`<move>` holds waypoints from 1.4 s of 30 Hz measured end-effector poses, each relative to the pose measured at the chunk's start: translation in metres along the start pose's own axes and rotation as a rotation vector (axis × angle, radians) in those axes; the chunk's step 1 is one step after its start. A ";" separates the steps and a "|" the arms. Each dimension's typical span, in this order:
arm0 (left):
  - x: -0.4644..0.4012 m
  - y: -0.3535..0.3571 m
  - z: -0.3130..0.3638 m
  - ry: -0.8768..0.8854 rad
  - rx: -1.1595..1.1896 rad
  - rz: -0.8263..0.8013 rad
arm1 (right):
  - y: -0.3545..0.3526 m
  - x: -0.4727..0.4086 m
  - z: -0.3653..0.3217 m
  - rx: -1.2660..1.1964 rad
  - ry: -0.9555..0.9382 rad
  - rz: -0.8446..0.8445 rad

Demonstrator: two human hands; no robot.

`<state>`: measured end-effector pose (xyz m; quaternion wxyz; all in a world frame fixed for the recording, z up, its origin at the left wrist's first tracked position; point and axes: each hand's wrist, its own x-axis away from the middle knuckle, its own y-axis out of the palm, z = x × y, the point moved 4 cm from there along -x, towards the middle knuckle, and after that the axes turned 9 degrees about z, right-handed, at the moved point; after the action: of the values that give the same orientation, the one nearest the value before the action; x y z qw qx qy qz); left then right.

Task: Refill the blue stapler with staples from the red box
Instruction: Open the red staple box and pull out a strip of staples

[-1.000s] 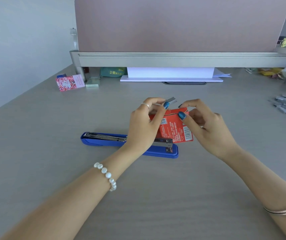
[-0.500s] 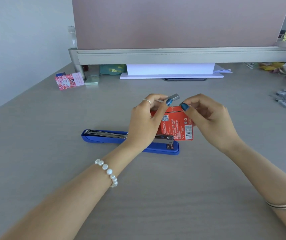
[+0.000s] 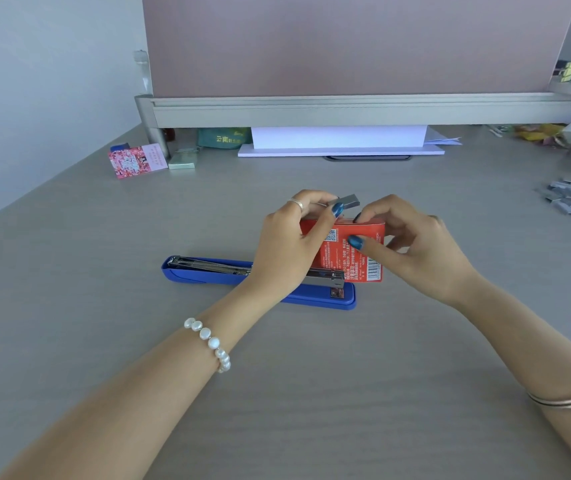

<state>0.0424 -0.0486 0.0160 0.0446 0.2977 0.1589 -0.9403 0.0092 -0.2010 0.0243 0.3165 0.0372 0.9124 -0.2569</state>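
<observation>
Pinching a staple strip [image 3: 349, 201] at centre frame, left hand [image 3: 289, 247] is nearer the stapler [image 3: 207, 271], whose channel runs left-right just below; right hand [image 3: 415, 247] grips the box [image 3: 342, 252].

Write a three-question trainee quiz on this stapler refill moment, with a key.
1. True or false: the blue stapler lies opened flat on the desk.
2. Which hand pinches the strip of staples? A) left hand B) right hand
3. Fill in: the right hand holds the ___ box.

Key: 1 true, its metal magazine is exposed. 2 A, the strip is held just above the box. 3 red.
</observation>
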 end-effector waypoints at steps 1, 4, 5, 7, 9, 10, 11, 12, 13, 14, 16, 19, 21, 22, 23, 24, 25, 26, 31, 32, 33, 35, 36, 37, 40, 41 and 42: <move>0.000 0.000 0.000 -0.004 0.004 -0.001 | 0.000 0.000 0.001 0.016 -0.002 0.001; 0.001 0.000 0.000 -0.016 0.017 0.007 | -0.001 0.001 0.002 0.032 -0.007 0.017; 0.002 -0.001 0.000 -0.017 0.018 0.019 | -0.001 0.001 0.001 0.034 -0.010 0.019; 0.001 -0.004 0.001 0.000 0.012 0.070 | -0.002 0.001 0.000 0.040 -0.021 0.032; 0.000 -0.008 0.001 0.008 0.021 0.126 | -0.006 0.001 0.000 0.061 -0.026 0.075; -0.001 -0.009 0.000 0.002 0.035 0.141 | -0.010 0.000 0.001 0.080 -0.031 0.112; -0.002 -0.011 -0.001 -0.007 0.051 0.146 | -0.015 -0.001 0.001 0.110 -0.043 0.153; -0.003 -0.013 -0.003 -0.020 0.067 0.144 | -0.021 -0.002 0.001 0.150 -0.066 0.192; -0.003 -0.015 -0.005 -0.035 0.082 0.137 | -0.027 -0.003 0.001 0.196 -0.092 0.220; -0.003 -0.016 -0.006 -0.048 0.097 0.125 | -0.032 -0.004 0.000 0.244 -0.118 0.235; -0.003 -0.018 -0.007 -0.056 0.117 0.089 | -0.039 -0.005 -0.001 0.352 -0.173 0.241; -0.002 -0.020 -0.009 -0.067 0.116 0.048 | -0.038 -0.006 -0.003 0.496 -0.261 0.165; -0.002 -0.020 -0.010 -0.076 0.121 0.042 | -0.031 -0.005 -0.003 0.530 -0.267 0.050; -0.002 -0.020 -0.010 -0.082 0.126 0.042 | -0.028 -0.004 -0.002 0.539 -0.261 -0.016; -0.001 -0.019 -0.010 -0.088 0.132 0.042 | -0.024 -0.002 -0.001 0.544 -0.251 -0.084; -0.001 -0.019 -0.010 -0.093 0.136 0.040 | -0.020 0.000 -0.002 0.549 -0.240 -0.147; 0.000 -0.018 -0.010 -0.095 0.135 0.036 | -0.017 0.002 -0.002 0.550 -0.229 -0.202; 0.000 -0.017 -0.011 -0.097 0.131 0.029 | -0.014 0.004 -0.003 0.549 -0.220 -0.242; 0.001 -0.018 -0.014 -0.112 0.111 0.029 | 0.001 0.013 -0.007 0.501 -0.178 -0.380; 0.000 -0.018 -0.015 -0.116 0.107 0.035 | 0.004 0.015 -0.007 0.497 -0.158 -0.406; 0.000 -0.018 -0.015 -0.120 0.105 0.040 | 0.006 0.017 -0.007 0.492 -0.136 -0.430; 0.000 -0.018 -0.015 -0.131 0.109 0.049 | 0.007 0.019 -0.006 0.475 -0.084 -0.472; 0.000 -0.017 -0.014 -0.138 0.115 0.053 | 0.007 0.019 -0.006 0.453 -0.049 -0.485; 0.000 -0.017 -0.014 -0.142 0.118 0.057 | 0.007 0.018 -0.006 0.422 -0.017 -0.480; 0.000 -0.017 -0.013 -0.146 0.116 0.060 | 0.004 0.013 -0.001 0.367 0.032 -0.378; 0.000 -0.017 -0.013 -0.152 0.121 0.059 | 0.005 0.012 0.001 0.395 0.024 -0.356; 0.000 -0.017 -0.014 -0.159 0.125 0.061 | 0.006 0.012 0.004 0.438 0.013 -0.351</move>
<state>0.0473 -0.0275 0.0102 0.0672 0.2290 0.0868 -0.9672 0.0038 -0.1986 0.0115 0.2459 -0.0523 0.8296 -0.4986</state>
